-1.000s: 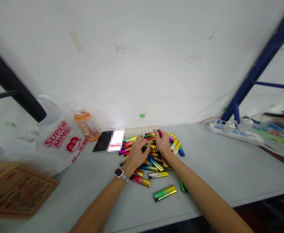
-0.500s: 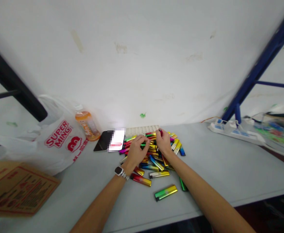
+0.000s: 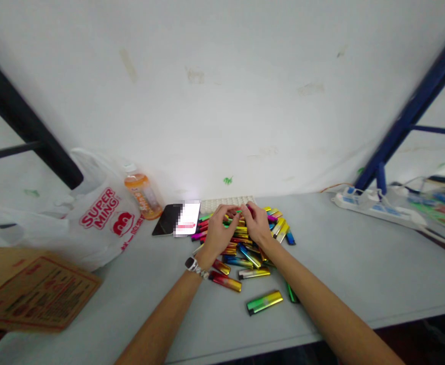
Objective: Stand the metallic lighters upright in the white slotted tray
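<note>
Head view: glossy, slim oblong lighters [image 3: 249,255]

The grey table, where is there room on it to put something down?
The table has a bare patch between the right forearm and the white power strip. Another lies between the cardboard box and the left forearm. It's crowded around the left hand and right hand, among the lighters, and by the plastic bag and bottle.

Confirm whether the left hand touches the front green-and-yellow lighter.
Apart: the head view shows bare table around the lighter, and the left hand farther back, over the pile of lighters.
</note>
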